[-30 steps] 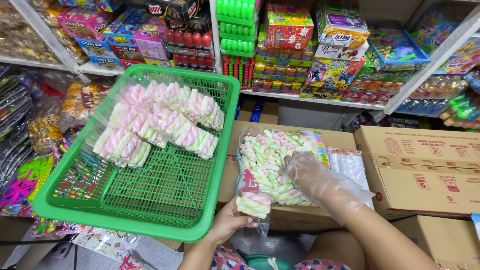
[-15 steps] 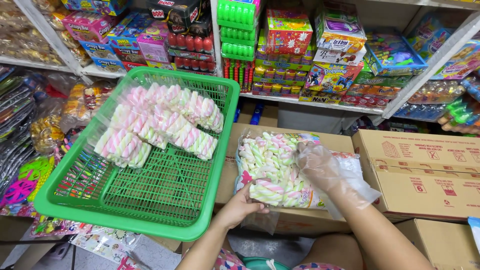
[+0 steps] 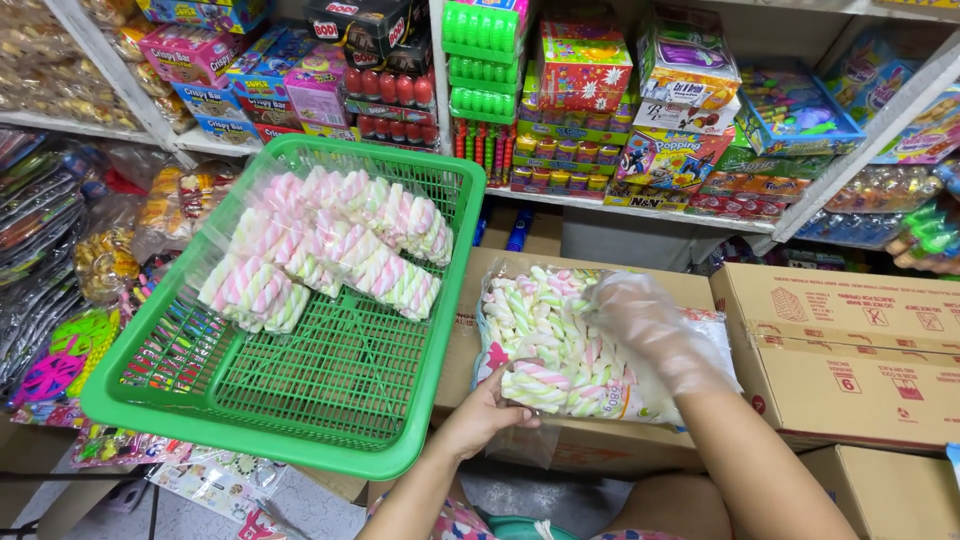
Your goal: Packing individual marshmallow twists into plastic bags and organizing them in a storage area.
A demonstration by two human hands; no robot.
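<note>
Left hand (image 3: 487, 412): closed on the near left corner of the marshmallow bag (image 3: 560, 345).
Right hand (image 3: 650, 325): in a clear plastic glove, inside the bag mouth; grasp cannot be told.
Bag: lies on a cardboard box (image 3: 600, 440), right of the green basket (image 3: 290, 410).
Basket: tilted, small packs (image 3: 330, 245) piled at its far end.
Risk: twists may be spilled if the bag slips off the box edge; the packs may slide, being loose on the slope.

The basket (image 3: 330, 400) is bright green with a grid-mesh floor. The marshmallows (image 3: 330, 245) piled at its far edge are twisted in pastel pink, white, green and yellow stripes. The bag (image 3: 560, 340) is clear, showing the same pastel twists, with a pink-red printed corner. The glove (image 3: 650, 325) on the right hand is clear, cloudy plastic. The boxes (image 3: 850, 350) are plain brown cardboard with red markings.
</note>
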